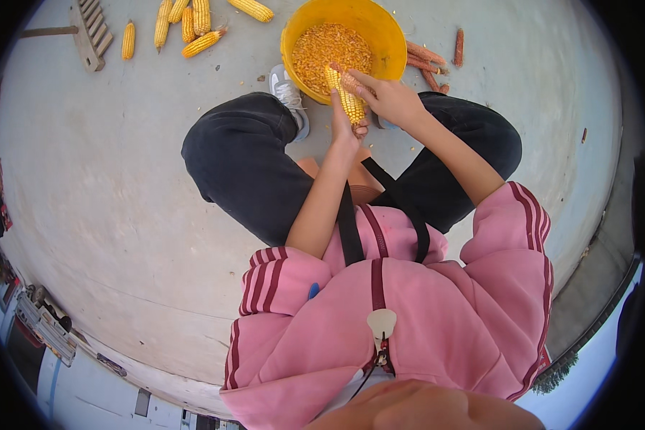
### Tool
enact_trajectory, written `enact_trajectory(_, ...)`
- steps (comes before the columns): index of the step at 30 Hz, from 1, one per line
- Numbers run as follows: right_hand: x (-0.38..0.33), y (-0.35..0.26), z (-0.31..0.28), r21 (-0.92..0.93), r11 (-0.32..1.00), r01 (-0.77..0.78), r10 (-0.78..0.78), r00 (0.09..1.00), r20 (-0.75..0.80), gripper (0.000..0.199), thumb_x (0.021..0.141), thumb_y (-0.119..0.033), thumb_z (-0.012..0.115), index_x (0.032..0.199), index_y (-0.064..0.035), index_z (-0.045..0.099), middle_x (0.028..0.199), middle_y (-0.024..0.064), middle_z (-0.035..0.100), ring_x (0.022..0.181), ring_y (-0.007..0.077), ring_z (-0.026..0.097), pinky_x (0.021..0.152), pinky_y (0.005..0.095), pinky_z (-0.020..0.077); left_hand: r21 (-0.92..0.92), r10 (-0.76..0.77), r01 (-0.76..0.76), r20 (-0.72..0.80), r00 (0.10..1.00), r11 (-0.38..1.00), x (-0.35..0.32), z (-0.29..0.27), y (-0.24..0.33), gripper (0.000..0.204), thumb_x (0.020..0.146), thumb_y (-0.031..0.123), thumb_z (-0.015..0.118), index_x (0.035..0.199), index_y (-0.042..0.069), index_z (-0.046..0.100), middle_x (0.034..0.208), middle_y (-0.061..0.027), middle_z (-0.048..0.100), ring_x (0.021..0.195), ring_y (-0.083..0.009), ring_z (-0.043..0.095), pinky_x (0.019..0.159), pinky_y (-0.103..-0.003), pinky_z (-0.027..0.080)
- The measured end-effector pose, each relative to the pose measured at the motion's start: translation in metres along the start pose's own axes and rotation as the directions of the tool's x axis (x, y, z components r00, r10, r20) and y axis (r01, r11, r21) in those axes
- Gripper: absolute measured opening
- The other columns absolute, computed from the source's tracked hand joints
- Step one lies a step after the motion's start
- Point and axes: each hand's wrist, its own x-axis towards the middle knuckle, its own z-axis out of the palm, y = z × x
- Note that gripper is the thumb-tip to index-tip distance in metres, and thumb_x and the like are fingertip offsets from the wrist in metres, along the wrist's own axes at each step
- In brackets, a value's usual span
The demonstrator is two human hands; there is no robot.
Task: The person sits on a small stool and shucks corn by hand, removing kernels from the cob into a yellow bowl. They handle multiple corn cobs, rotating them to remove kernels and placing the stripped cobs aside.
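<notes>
My left hand (347, 130) is closed around the lower part of an ear of corn (351, 106), which tilts up toward the bucket with its yellow kernels showing. My right hand (393, 99) is wrapped over a bare reddish corncob (353, 83), pressed along the right side of the ear. Both hands are just above the near rim of a yellow bucket (393, 43). Loose orange-yellow corn kernels (330, 51) cover the bucket's bottom. The fingers partly hide the cob and the ear's lower end.
Several ears of corn (202, 44) lie on the concrete floor (122, 143), left of the bucket. Stripped reddish cobs (426, 54) lie to its right. A slatted wooden tool (92, 32) rests at the far left. My bent knees (240, 136) flank the bucket's near side.
</notes>
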Motion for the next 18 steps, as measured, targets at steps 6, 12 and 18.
enact_trajectory(6,0.039,0.016,0.017,-0.026,0.999,0.029,-0.032,0.991,-0.128,0.040,0.089,-0.042,0.041,0.126,-0.0270,0.048,0.077,0.0144,0.065,0.073,0.0339,0.064,0.064,0.0435,0.0513,-0.128,-0.095,0.098,0.026,0.995,0.987,0.011,-0.006,0.002,0.059,0.082,0.069,0.034,0.093,0.012,0.048,0.068,-0.0042,0.047,0.040,-0.0078,0.037,0.029,-0.015,0.023)
enact_trajectory(12,-0.002,-0.004,-0.010,-0.006,1.000,0.002,-0.001,0.995,0.104,0.040,0.089,-0.039,0.043,0.127,-0.0250,0.048,0.083,0.0169,0.064,0.078,0.0342,0.063,0.070,0.0417,0.0502,-0.041,-0.024,0.023,-0.019,1.000,0.999,0.003,-0.002,0.003,0.060,0.081,0.069,0.036,0.094,0.012,0.049,0.069,-0.0047,0.047,0.040,-0.0074,0.037,0.029,-0.015,0.022)
enact_trajectory(18,0.044,0.009,0.024,-0.037,0.999,0.036,-0.039,0.995,-0.088,0.041,0.089,-0.044,0.041,0.124,-0.0250,0.051,0.079,0.0134,0.066,0.076,0.0317,0.064,0.067,0.0430,0.0512,-0.116,-0.112,0.113,0.015,0.994,0.987,0.013,-0.007,0.002,0.062,0.080,0.069,0.036,0.093,0.011,0.049,0.068,-0.0049,0.047,0.040,-0.0067,0.035,0.029,-0.015,0.021)
